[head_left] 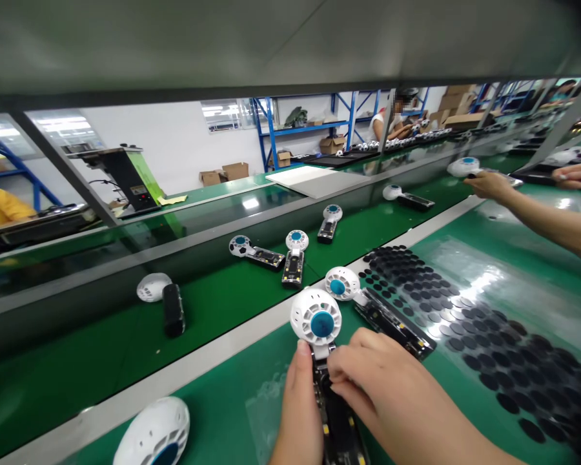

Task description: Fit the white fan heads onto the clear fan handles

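My left hand (pixel 300 407) is closed around a device with a white, slotted round head (pixel 316 316), a blue centre and a black body (pixel 341 429). Its thumb lies along the neck below the head. My right hand (pixel 382 381) pinches at that neck, fingertips against the black body; whatever they grip is hidden. Just beyond lies a second device (pixel 392 320) of the same kind, its body showing yellow spots. Another white head (pixel 157 433) rests at the lower left. Right of my hands, sheets of round black discs (pixel 465 329) lie on the green bench.
A green conveyor belt (pixel 213 323) runs diagonally past the bench, carrying several similar devices such as one (pixel 294 258) near the middle. A co-worker's hand (pixel 489 184) holds another device at the right. A grey panel (pixel 290 45) hangs low overhead.
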